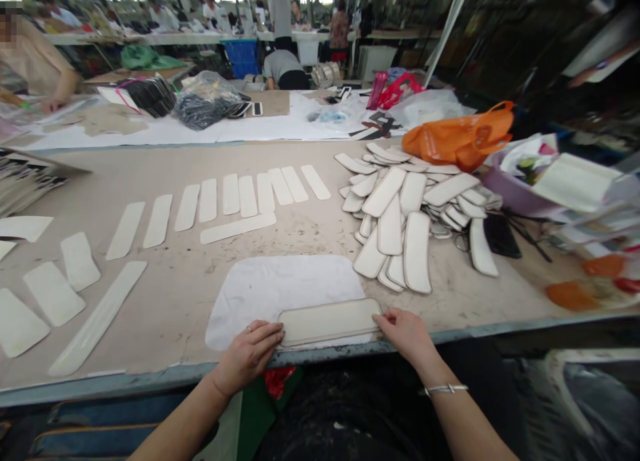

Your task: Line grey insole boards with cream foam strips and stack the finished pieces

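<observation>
A long off-white rounded panel with a dark edge lies near the table's front edge, partly over a white sheet. At its left end, my left hand grips the panel, fingers together on top and the thumb hidden. My right hand pinches the right end between thumb and fingers. To the right of the sheet is a heap of similar edged panels. Plain white strips are laid out in a row beyond the sheet, and one longer strip lies slanted at the left.
An orange bag and a purple basin stand behind the heap. A black phone-like slab lies beside it. Stacked pieces sit at the far left. Across the table are a plastic-wrapped bundle and a co-worker's arm.
</observation>
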Demonstrator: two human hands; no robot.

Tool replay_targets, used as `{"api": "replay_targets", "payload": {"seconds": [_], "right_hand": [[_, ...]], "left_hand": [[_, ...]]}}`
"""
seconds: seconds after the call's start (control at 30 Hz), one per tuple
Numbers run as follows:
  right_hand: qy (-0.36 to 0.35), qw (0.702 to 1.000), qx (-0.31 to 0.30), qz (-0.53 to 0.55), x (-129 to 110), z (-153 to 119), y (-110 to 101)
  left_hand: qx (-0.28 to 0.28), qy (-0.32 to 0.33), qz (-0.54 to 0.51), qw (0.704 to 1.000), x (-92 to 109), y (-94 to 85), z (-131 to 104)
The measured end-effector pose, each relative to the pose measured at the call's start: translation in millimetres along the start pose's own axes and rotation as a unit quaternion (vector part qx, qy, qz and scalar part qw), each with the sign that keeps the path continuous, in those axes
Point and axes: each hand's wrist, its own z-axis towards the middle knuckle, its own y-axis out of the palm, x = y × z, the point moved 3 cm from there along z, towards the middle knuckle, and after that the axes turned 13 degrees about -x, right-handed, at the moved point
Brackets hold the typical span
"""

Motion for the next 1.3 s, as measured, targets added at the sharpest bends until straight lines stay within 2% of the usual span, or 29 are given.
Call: {"api": "replay_targets", "payload": {"seconds": [0.33, 0.5, 0.57, 0.63, 0.7, 0.8, 0.83, 0.9, 1.0, 1.2, 1.3], "right_hand": [[0.016, 1.000, -0.004, 0.026, -2, 3, -2], [0.029, 0.998, -0.008, -0.056, -2, -4, -9], [0.025, 0.995, 0.029, -0.095, -9, -12, -14], [-0.034, 0.989, 0.093, -0.109, -26, -25, -14], [-0.166, 0.971, 0.128, -0.111, -55, -40, -4], [-0.388, 0.909, 0.066, -0.133, -101, -60, 32], [-0.430, 0.890, 0.039, -0.144, -112, -64, 44], [-0.467, 0.869, 0.000, -0.163, -122, -66, 64], [-0.448, 0.877, -0.019, -0.172, -109, -57, 70], [-0.310, 0.932, 0.026, -0.186, -36, -27, 38], [-0.278, 0.938, 0.056, -0.200, -21, -22, 36]], "left_hand": [[0.032, 0.023, -0.001, 0.999, -6, 2.0, 1], [0.022, 0.019, 0.003, 1.000, -6, 0.8, 3], [0.026, 0.024, 0.002, 0.999, -5, 0.0, 4], [0.028, 0.024, -0.003, 0.999, -4, -0.7, 5], [0.031, 0.023, -0.006, 0.999, -2, -1.6, 6], [0.032, 0.025, -0.004, 0.999, 0, -3.1, 8], [0.032, 0.026, -0.001, 0.999, 1, -3.5, 8], [0.032, 0.030, 0.009, 0.999, 1, -4.1, 8], [0.032, 0.031, 0.018, 0.999, 2, -4.3, 9], [0.028, 0.021, -0.002, 0.999, 3, -5.1, 10], [0.031, -0.005, -0.036, 0.999, 4, -8.4, 11]]}}
